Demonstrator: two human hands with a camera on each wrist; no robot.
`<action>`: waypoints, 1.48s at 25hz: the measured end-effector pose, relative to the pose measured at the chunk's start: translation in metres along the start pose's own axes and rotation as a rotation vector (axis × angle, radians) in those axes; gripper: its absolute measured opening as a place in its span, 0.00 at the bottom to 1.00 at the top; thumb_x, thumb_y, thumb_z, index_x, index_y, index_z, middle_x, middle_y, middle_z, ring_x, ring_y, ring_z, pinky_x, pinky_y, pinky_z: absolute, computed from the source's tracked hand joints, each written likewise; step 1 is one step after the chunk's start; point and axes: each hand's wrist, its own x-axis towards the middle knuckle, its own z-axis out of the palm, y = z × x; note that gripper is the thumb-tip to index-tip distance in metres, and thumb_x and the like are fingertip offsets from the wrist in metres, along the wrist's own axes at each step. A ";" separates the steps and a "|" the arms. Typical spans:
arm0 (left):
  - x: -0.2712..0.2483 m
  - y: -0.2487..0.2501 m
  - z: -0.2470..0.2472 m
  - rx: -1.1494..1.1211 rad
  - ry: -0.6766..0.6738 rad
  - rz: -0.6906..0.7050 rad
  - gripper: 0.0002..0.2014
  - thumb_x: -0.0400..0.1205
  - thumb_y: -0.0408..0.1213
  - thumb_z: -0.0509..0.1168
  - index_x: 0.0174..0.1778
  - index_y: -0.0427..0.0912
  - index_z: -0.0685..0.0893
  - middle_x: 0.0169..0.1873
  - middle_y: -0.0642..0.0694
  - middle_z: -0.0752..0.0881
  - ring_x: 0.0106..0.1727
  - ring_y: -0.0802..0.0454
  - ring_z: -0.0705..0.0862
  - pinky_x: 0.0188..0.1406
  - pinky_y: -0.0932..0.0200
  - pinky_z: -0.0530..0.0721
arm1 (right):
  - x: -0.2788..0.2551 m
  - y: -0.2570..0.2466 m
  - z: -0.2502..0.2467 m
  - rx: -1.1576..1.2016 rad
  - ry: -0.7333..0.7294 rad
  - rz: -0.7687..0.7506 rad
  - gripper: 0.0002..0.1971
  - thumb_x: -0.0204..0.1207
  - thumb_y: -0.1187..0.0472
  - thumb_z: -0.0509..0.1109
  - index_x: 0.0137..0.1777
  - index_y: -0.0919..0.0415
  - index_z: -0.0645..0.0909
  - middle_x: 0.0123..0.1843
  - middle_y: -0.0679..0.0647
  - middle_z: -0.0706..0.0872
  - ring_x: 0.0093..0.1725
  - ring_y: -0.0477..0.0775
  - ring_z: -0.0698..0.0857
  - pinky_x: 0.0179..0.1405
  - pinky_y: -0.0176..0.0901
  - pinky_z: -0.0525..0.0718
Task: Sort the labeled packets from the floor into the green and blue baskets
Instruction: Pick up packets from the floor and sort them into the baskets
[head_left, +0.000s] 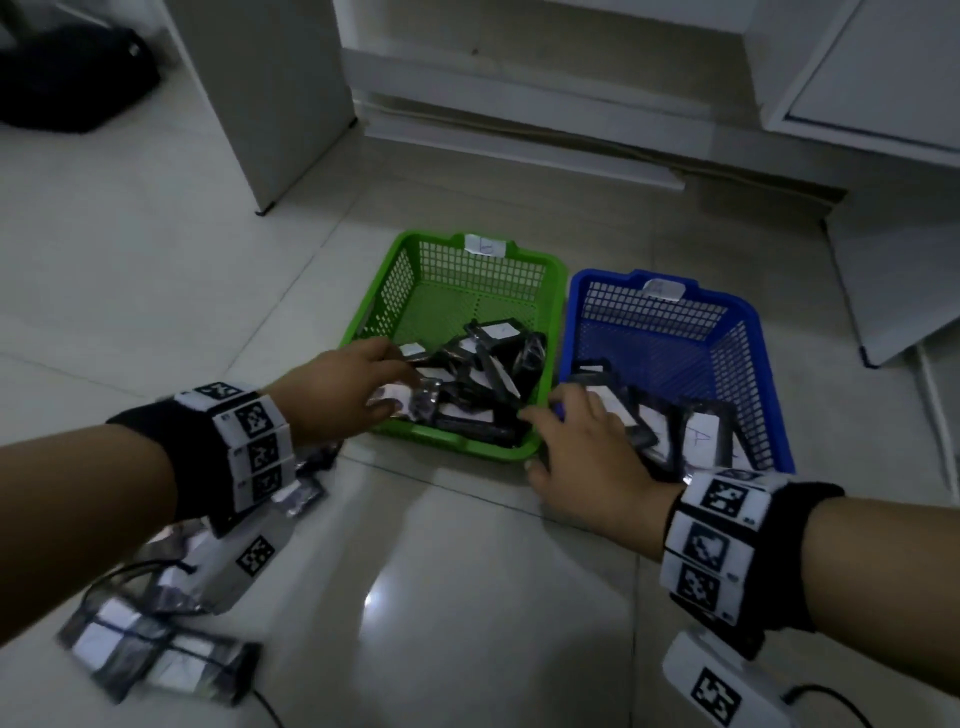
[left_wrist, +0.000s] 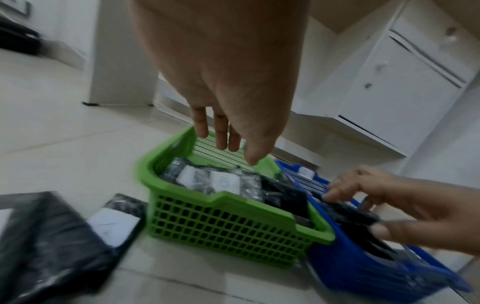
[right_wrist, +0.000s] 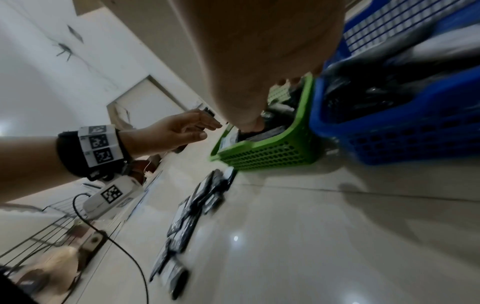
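Note:
The green basket (head_left: 457, 448) and the blue basket (head_left: 754, 323) stand side by side on the tiled floor, each with several black packets bearing white labels. My left hand (head_left: 384, 384) hovers over the green basket's near-left corner, fingers straight and empty (left_wrist: 226, 144). The right hand (head_left: 561, 431) straddles the blue basket's near-left corner, its fingers resting on a black packet (left_wrist: 350, 216) inside while the thumb stays outside the rim. More labeled packets (head_left: 156, 649) lie on the floor at lower left, under my left forearm.
A white cabinet panel (head_left: 270, 104) stands behind the baskets on the left, and low white cupboards (head_left: 872, 78) on the right. A black bag (head_left: 67, 78) sits far left. Cables (right_wrist: 109, 236) trail across the floor near a wire rack (right_wrist: 39, 226).

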 end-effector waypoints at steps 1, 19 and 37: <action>-0.018 -0.015 -0.006 -0.028 0.012 -0.073 0.24 0.74 0.56 0.54 0.60 0.50 0.84 0.57 0.45 0.81 0.55 0.44 0.84 0.56 0.51 0.84 | 0.006 -0.019 0.003 0.047 -0.053 -0.096 0.26 0.73 0.51 0.65 0.72 0.50 0.69 0.69 0.55 0.64 0.71 0.59 0.65 0.68 0.52 0.69; -0.119 -0.145 0.081 -0.155 -0.115 -0.721 0.48 0.67 0.58 0.74 0.80 0.47 0.59 0.72 0.40 0.72 0.71 0.39 0.72 0.68 0.41 0.76 | 0.106 -0.228 0.147 0.327 -0.058 0.059 0.29 0.75 0.45 0.67 0.73 0.55 0.68 0.69 0.57 0.71 0.70 0.58 0.66 0.71 0.50 0.71; -0.113 -0.113 0.011 -1.289 0.118 -0.742 0.08 0.81 0.39 0.67 0.53 0.41 0.79 0.42 0.41 0.85 0.40 0.42 0.86 0.38 0.49 0.90 | 0.087 -0.198 0.079 0.998 -0.108 0.221 0.06 0.77 0.62 0.69 0.45 0.55 0.72 0.47 0.58 0.86 0.47 0.58 0.86 0.43 0.46 0.84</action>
